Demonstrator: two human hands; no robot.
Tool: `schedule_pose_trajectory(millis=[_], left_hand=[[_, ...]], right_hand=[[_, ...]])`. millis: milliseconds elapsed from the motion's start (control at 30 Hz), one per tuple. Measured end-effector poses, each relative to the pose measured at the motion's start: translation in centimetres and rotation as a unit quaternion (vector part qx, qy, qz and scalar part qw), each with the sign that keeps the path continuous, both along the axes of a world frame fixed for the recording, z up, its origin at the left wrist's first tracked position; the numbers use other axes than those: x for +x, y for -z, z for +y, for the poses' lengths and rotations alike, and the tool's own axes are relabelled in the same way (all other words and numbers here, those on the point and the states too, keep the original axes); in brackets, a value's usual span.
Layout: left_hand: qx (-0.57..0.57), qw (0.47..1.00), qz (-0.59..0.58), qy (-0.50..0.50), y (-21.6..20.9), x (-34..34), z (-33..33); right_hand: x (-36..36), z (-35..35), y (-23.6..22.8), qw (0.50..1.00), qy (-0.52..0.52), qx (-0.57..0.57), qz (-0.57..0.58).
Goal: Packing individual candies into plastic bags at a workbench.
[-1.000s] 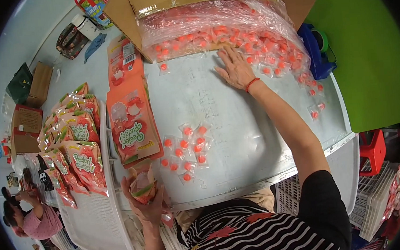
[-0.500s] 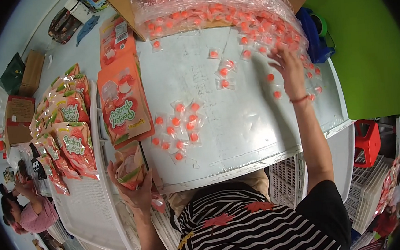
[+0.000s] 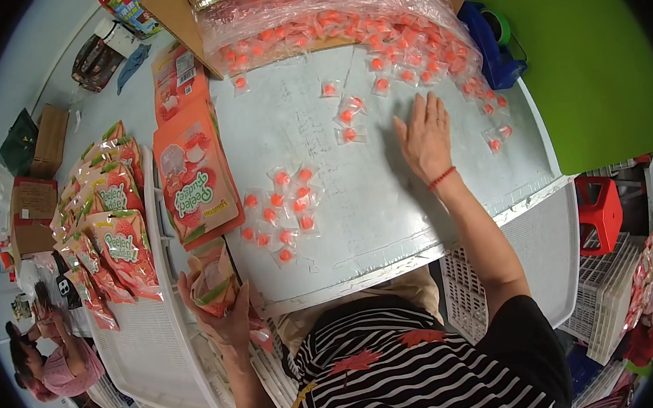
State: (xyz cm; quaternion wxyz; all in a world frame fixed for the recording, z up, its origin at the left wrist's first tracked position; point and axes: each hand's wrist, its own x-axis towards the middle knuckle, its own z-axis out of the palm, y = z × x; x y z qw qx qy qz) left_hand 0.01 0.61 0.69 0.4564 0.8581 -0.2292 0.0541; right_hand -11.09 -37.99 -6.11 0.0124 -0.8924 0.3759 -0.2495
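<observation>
At the near left table edge, my left hand is closed around a red and peach candy pouch. My right hand is over the table's right half, fingers stretched out and palm down; what lies beneath it is hidden. Just beyond it, clear-wrapped red candies spill from a plastic-lined carton. A loose group of the same candies lies between my hands, nearer the left. Flat printed pouches are stacked beyond my left hand.
Several filled pouches stand on a white perforated tray at left. A blue tape dispenser with green tape sits at the right edge. A red stool stands right of the table. Another person is at far left.
My right hand has moved left and nearer from the candy heap, and its fingers have straightened. Two loose candies beside it are out of sight. My left hand still holds the pouch.
</observation>
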Motion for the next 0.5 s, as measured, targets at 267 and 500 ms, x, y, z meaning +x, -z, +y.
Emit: schedule_pose_trajectory(millis=[267,500], left_hand=[[0.020,1.000,-0.017,-0.005,0.0,0.1,0.8],[0.035,0.999,-0.039,0.003,0.0,0.7,0.2]], right_hand=[[3.3,0.0,1.4,0.899,-0.121,0.313,-0.280],[6.3,-4.5,2.3,0.913,-0.203,0.288,-0.206]])
